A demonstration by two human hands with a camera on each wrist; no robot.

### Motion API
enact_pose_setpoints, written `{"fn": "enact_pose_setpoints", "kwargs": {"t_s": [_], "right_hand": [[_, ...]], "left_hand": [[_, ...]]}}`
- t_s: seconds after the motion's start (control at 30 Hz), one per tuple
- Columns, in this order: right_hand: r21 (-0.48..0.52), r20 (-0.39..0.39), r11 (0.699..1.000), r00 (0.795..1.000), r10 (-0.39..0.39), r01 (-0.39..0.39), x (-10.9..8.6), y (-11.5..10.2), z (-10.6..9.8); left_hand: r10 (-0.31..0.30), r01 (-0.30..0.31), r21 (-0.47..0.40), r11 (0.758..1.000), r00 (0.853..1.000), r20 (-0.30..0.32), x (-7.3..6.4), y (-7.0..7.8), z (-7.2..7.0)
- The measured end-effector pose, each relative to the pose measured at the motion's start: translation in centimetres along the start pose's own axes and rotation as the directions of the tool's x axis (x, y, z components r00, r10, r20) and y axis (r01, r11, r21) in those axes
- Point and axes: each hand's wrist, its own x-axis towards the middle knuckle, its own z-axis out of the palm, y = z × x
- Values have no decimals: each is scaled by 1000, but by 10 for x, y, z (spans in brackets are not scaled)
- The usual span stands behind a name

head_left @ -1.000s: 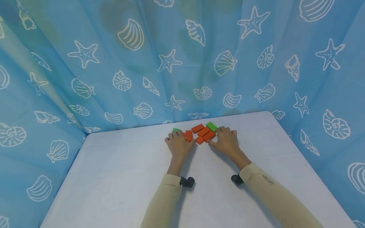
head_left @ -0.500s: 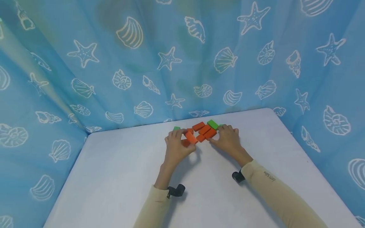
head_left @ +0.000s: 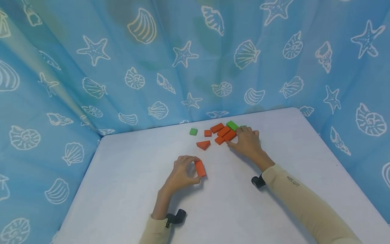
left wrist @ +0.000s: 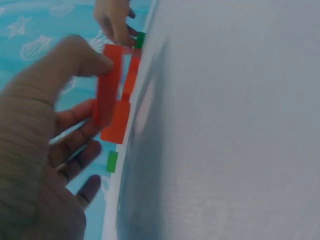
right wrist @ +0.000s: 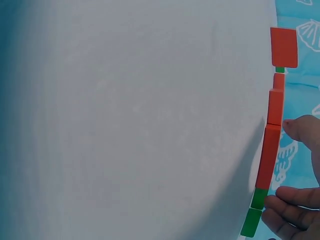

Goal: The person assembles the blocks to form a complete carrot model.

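Observation:
My left hand [head_left: 180, 175] pinches an orange-red rectangular block [head_left: 199, 168] between thumb and index finger, just above the white table. In the left wrist view the same block [left wrist: 108, 95] stands lengthwise under the thumb, with the other fingers spread. At the right end of a cluster of orange blocks [head_left: 223, 131] is my right hand [head_left: 248, 144], its thumb and fingers loosely bent. The right wrist view has its thumb by the orange blocks and its fingertips against a green block [right wrist: 259, 198]. Whether it presses them cannot be told.
An orange triangular block [head_left: 203, 145] lies apart, left of the cluster. Behind it are a small orange block [head_left: 208, 133] and a small green block [head_left: 193, 131]. A blue shell-patterned curtain [head_left: 170, 67] rises behind the white table [head_left: 131, 162].
My left hand has lifted the orange-red block out of the left group and brought it toward me and slightly left. The triangular block is now uncovered. My right hand has stayed beside the cluster.

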Motion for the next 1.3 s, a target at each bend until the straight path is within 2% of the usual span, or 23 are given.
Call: {"fn": "enact_pose_setpoints", "kwargs": {"t_s": [0.13,0.33,0.43,0.77,0.9,1.03,1.13,1.3], "right_hand": [[1,-17,1000,1000,-13,13,1,0,1],[5,-17,1000,1000,-10,10,2,-2,3],[12,-6,1000,1000,-2,2,4,-3,5],[19,-16,1000,1000,8,-7,9,-4,17],[74,-36,997,999,30,-28,7,-1,19],[127,-48,991,998,51,-45,2,-3,14],[156,-43,987,999,30,-23,-4,-6,6],[247,-10,966,997,-73,73,-24,-16,-9]], "left_hand": [[3,-3,33,999,1000,-3,-3,-8,4],[73,-74,46,996,997,35,-4,-14,7],[87,-89,38,995,995,48,-4,-15,8],[79,-79,3,997,997,26,-3,-23,14],[58,-57,-30,998,998,20,-5,-24,17],[50,-50,-26,998,999,9,-7,-24,18],[51,-51,-19,999,999,-1,-7,-24,18],[53,-53,-1,999,998,-13,-6,-24,19]]}}
